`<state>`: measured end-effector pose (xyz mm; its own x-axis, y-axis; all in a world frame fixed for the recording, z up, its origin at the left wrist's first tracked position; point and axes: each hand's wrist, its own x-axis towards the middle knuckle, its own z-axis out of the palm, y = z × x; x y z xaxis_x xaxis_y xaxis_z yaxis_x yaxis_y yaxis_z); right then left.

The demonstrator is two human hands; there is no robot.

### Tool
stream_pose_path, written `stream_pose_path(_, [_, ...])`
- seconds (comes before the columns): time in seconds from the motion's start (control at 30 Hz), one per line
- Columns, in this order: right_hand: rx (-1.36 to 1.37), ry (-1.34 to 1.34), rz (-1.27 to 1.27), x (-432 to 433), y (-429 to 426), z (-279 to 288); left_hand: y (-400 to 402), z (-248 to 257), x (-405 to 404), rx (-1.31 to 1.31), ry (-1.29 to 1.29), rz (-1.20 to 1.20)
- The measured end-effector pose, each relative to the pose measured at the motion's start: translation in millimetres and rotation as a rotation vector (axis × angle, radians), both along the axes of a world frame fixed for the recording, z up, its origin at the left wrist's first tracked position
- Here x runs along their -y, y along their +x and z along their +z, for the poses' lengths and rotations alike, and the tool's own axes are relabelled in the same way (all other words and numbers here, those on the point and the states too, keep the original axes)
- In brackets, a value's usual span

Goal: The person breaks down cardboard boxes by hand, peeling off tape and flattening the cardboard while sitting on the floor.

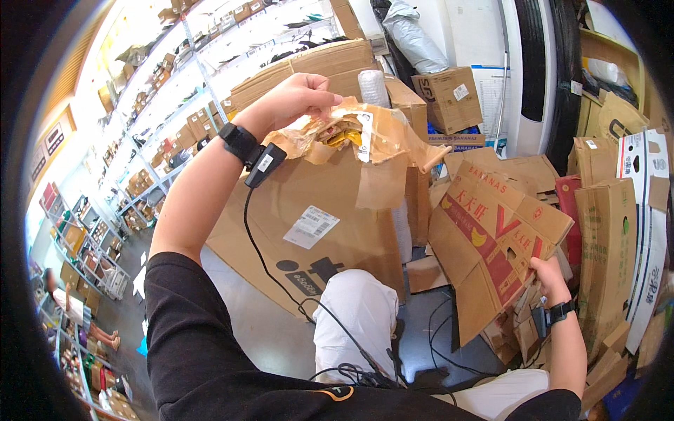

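My right hand (pixel 550 276) grips the lower right edge of a flattened cardboard banana box (pixel 474 263), which is tilted and printed in red with bananas. My left hand (pixel 305 100) is raised with curled fingers over a heap of torn brown packing tape and paper (pixel 389 131); whether it pinches a piece of tape cannot be told. Yellow material shows within the heap. The heap lies at the top of a large cardboard carton (pixel 347 226) that bears a white label and dark print. Each wrist wears a black strapped device with a cable.
Flattened cardboard boxes (pixel 605 252) stand on the right, with scraps beneath. A taped carton (pixel 447 100) sits on other boxes behind, near a roll of bubble wrap (pixel 373 88). Black cables (pixel 363 376) cross my lap and the floor. Shelving fills the left, where a person (pixel 71 302) stands far off.
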<state>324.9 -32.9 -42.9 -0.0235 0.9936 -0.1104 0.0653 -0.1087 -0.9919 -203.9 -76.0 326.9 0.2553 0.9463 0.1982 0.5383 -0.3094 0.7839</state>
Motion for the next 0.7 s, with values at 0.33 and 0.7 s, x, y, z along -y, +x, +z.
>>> stream_pose_path(0.33, [0.021,0.000,-0.001,-5,3,-7,-4,-1,13,-0.259,0.111,0.129])
stream_pose_path(0.7, [-0.019,0.011,-0.009,6,-7,8,-9,-12,19,-0.284,0.112,0.216])
